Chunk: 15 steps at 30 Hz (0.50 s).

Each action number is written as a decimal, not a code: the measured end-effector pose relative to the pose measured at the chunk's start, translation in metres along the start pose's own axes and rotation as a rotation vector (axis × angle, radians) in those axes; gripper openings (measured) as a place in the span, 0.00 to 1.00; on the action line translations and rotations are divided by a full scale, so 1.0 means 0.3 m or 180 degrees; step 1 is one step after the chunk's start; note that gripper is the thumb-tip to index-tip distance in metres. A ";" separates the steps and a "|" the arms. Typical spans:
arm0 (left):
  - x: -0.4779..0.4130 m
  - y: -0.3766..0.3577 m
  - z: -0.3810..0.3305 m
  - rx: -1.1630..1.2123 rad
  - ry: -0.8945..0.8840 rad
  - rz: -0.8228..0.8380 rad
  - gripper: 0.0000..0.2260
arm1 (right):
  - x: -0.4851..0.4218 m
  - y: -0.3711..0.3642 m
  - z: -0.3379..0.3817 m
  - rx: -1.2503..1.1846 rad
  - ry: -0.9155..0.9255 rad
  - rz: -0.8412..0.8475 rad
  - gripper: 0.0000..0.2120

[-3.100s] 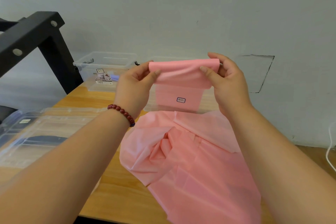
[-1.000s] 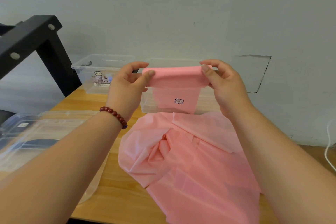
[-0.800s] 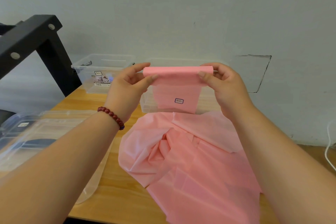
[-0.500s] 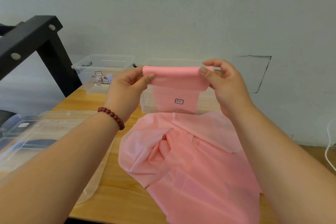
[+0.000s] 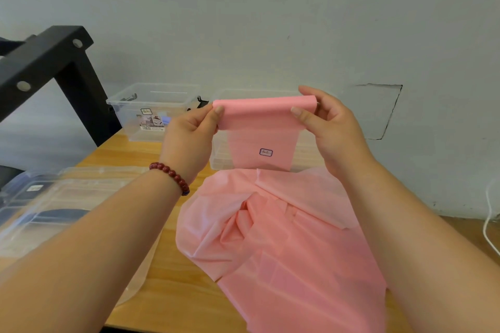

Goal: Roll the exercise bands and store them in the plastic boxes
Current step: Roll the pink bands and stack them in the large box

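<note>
Table (image 5: 173,297): pink band (image 5: 284,251) heaped before box (image 5: 219,153).
Grip: left hand (image 5: 189,138), right hand (image 5: 334,132) pinch band's rolled end.
Risk: uneven tension; roll unravels.

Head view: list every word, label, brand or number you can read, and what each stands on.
Small dark-framed label on the pink stretchy exercise band: script too small to read.
Printed sticker on the clear plastic box at back left: blurred, unreadable.
White tag on the clear plastic lid: blurred, unreadable.
Nothing legible to quote.
</note>
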<state>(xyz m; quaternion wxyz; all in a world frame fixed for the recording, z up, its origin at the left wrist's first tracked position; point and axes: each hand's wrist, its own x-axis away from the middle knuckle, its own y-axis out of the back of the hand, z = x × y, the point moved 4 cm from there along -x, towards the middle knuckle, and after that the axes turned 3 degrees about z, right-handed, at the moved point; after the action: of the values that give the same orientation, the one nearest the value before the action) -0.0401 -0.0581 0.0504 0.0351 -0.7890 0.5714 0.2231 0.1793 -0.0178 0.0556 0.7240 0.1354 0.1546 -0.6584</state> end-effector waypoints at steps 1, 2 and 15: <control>0.000 -0.001 -0.002 0.0002 0.0013 -0.0006 0.07 | -0.001 -0.001 0.001 0.0019 0.0004 0.0000 0.18; 0.001 -0.002 -0.005 0.0013 0.0015 0.0002 0.08 | -0.001 -0.003 0.001 0.0037 0.0008 -0.0003 0.18; 0.006 -0.001 -0.010 0.0079 0.0012 0.0077 0.10 | 0.003 -0.009 0.009 0.0030 0.0066 -0.0150 0.16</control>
<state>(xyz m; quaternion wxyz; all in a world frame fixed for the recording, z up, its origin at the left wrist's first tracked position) -0.0384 -0.0606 0.0523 0.0412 -0.7819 0.5837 0.2148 0.1768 -0.0201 0.0577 0.7061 0.1419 0.1621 -0.6746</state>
